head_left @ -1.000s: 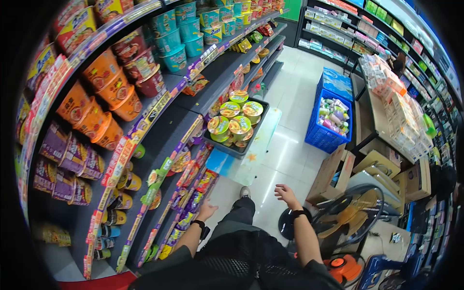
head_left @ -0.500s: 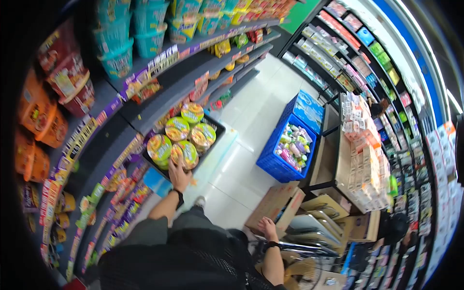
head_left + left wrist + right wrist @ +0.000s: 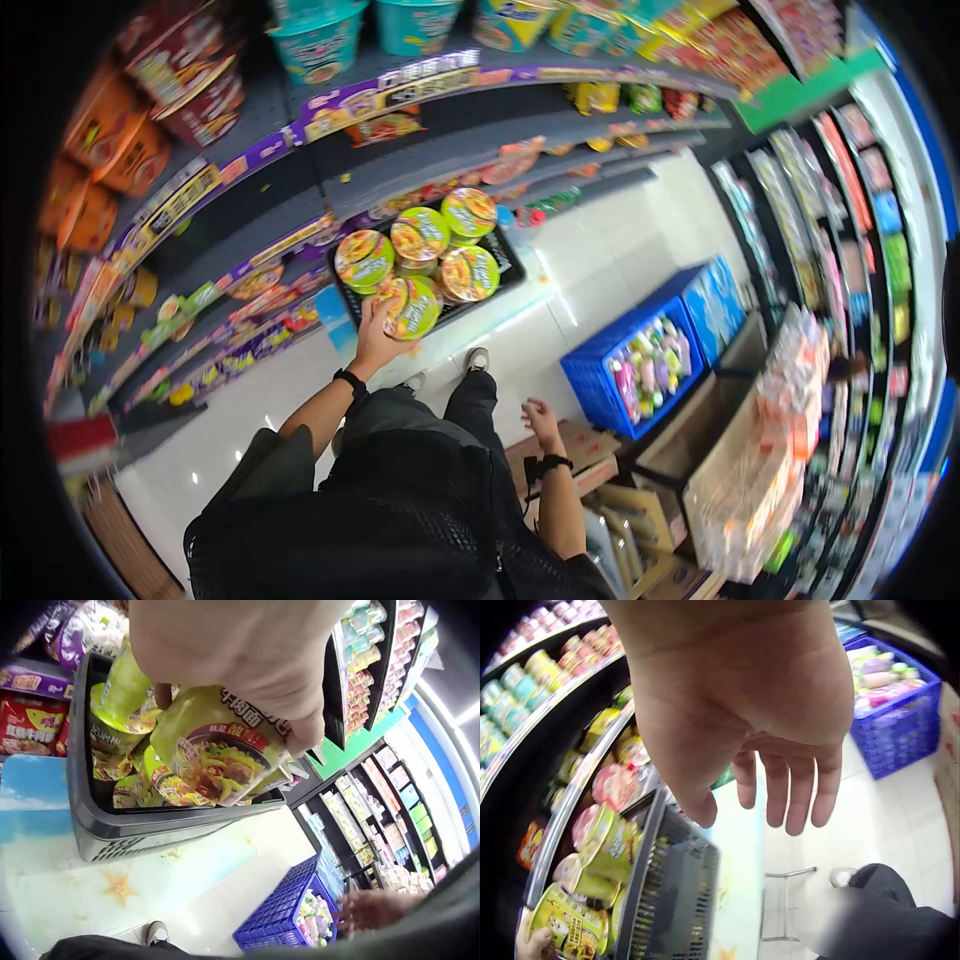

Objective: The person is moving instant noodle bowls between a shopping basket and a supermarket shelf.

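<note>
My left hand (image 3: pixel 378 340) grips a green noodle cup (image 3: pixel 411 308) at the near edge of a black crate (image 3: pixel 455 325) holding several such cups. In the left wrist view that hand (image 3: pixel 236 652) covers the top of the gripped cup (image 3: pixel 217 750), which is tilted, its thumb and fingers on either side. My right hand (image 3: pixel 541 420) hangs in the air right of my body, holding nothing; in the right wrist view this hand (image 3: pixel 739 712) has its fingers loosely extended above the floor, away from the crate (image 3: pixel 676 885).
Shelves of noodle tubs (image 3: pixel 318 45) curve along the left and far side. A blue basket (image 3: pixel 590 375) of small bottles stands on the right, beside cardboard boxes (image 3: pixel 580 450) and a rack of goods (image 3: pixel 720 500). A starfish-patterned surface (image 3: pixel 150 885) lies under the crate.
My left hand has come from beside my body onto a cup in the crate and now grips it, tilted. My right hand stays free. The head view has turned.
</note>
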Motion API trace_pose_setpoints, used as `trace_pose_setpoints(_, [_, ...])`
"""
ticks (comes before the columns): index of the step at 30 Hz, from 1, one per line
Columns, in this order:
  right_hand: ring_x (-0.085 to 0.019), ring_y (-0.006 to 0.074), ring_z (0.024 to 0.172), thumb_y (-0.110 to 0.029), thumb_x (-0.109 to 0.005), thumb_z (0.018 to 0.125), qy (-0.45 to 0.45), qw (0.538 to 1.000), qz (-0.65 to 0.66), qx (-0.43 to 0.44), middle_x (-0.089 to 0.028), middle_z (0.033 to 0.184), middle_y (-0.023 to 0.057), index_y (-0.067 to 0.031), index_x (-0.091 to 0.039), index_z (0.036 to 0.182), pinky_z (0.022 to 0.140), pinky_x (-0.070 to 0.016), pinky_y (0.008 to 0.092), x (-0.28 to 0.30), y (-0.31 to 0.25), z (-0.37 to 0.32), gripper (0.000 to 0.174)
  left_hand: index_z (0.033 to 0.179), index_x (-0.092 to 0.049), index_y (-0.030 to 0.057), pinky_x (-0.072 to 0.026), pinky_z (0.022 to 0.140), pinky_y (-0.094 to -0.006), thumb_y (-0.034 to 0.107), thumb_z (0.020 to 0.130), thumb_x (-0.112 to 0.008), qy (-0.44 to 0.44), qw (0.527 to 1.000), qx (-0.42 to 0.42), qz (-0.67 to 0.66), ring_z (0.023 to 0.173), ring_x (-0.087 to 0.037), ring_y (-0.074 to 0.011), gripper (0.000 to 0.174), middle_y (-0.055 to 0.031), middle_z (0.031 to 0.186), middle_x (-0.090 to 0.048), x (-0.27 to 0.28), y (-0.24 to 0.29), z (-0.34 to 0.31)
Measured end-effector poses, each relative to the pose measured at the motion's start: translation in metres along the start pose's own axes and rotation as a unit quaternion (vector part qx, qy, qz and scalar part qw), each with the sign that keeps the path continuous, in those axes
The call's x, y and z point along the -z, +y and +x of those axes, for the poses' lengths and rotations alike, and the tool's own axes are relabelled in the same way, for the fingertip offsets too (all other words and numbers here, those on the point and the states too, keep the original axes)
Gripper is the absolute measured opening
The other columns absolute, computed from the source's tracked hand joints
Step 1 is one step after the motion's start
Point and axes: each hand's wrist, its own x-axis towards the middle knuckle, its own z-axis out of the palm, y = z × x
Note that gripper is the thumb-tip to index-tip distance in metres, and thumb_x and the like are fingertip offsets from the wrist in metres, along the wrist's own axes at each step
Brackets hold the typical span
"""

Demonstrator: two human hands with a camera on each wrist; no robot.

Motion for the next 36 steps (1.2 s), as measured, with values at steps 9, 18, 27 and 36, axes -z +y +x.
trace_pose_setpoints(9, [-0.05,0.0424,0.13,-0.036,-0.101,0.052,-0.068,0.795,-0.249,0.549,-0.045,0.147,0.0258,-0.0026,-0.029,0.156,0.106,-0.0457,0.0506,-0.083,-0.214,0.108,0.131,0.162,-0.014,0.006,-0.0438,0.114,-0.0409,0.012,0.059,-0.098,0.135,0.95,0.157,-0.235,0.133,-0.053,-0.0276,0.133,-0.0169,0.143,-0.05,0.058,0.108,-0.109])
trace_pose_setpoints(18, [-0.049,0.0447,0.125,-0.041,-0.099,0.056,-0.083,0.765,-0.198,0.607,-0.055,0.132,0.0235,-0.0018,-0.051,0.138,0.106,-0.0426,0.055,-0.093,-0.221,0.085,0.102,0.165,-0.003,0.0135,-0.042,0.116,-0.0448,-0.006,0.075,-0.084,0.388,0.808,0.231,-0.377,0.138,-0.049,-0.03,0.123,-0.0174,0.151,-0.049,0.05,0.203,-0.244])
trace_pose_setpoints(27, [-0.036,0.0326,0.144,-0.005,-0.093,0.054,-0.39,0.759,-0.075,0.516,-0.035,0.155,0.0164,-0.004,-0.02,0.161,0.122,-0.0268,0.0457,-0.095,-0.203,-0.054,0.129,0.163,-0.014,0.0075,-0.0367,0.118,-0.0424,0.012,0.085,-0.073,0.482,0.709,0.18,-0.482,0.141,-0.046,-0.0276,0.098,-0.0148,0.152,-0.047,0.074,0.196,-0.334])
trace_pose_setpoints(36, [-0.05,0.0321,0.135,-0.004,-0.093,0.061,-0.631,0.697,0.082,0.331,-0.045,0.149,0.0162,-0.007,-0.014,0.163,0.116,-0.041,0.0454,-0.197,-0.202,-0.234,0.129,0.156,-0.031,0.0026,-0.0399,0.115,-0.038,0.019,0.092,-0.071,0.316,0.76,0.146,-0.548,0.136,-0.05,-0.0217,0.077,-0.0103,0.146,-0.054,0.16,0.103,-0.36])
